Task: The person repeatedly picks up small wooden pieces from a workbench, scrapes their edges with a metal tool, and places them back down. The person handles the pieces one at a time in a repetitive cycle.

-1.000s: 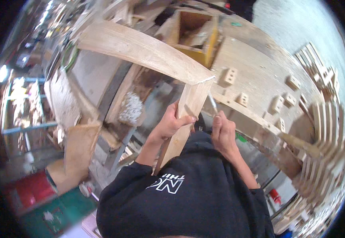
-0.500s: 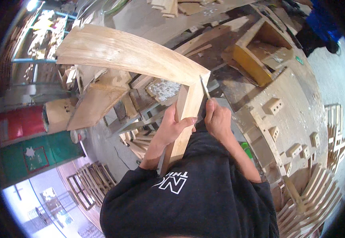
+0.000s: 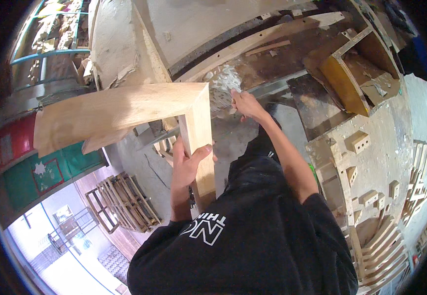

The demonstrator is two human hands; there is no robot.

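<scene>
My left hand (image 3: 188, 164) is wrapped round the narrow leg of an L-shaped wooden frame piece (image 3: 197, 128). A wide, slightly curved board (image 3: 117, 109) runs from its mitred corner off to the left. My right hand (image 3: 247, 105) is closed, reaching away from the corner to a board smeared with white paste (image 3: 225, 82). It grips a slim pointed tool, seen in the earlier frame; now the hand and the white smears mostly hide it. The lower end of the narrow leg lies close against my black shirt.
On the right, a worktable (image 3: 321, 145) carries small drilled wooden blocks (image 3: 360, 142) and an open yellow-sided wooden box (image 3: 343, 86). Curved slats (image 3: 383, 255) are stacked at lower right. Pallet-like frames (image 3: 125, 201) stand on the floor at left.
My right hand has moved the tool from the frame's corner outward to the white-smeared board. My left hand and the frame have shifted left and down, and the view has turned.
</scene>
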